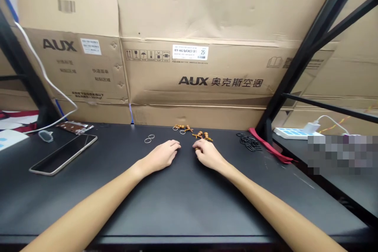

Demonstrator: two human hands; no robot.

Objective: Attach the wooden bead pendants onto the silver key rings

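At the left of the frame a phone [63, 153] lies flat on the black table [177, 204], and right of it, near the centre, my left hand [163, 155] rests palm down at the end of an outstretched forearm, fingers loose and holding nothing, with two silver rings [149, 138] just above and left of the knuckles. My right hand [208, 153] lies beside it, the two close but apart, its fingers curled down to the table just under the brown gourd charms [202, 135] — whether they pinch anything I cannot tell. Farther right lies a heap of black rings [249, 141].
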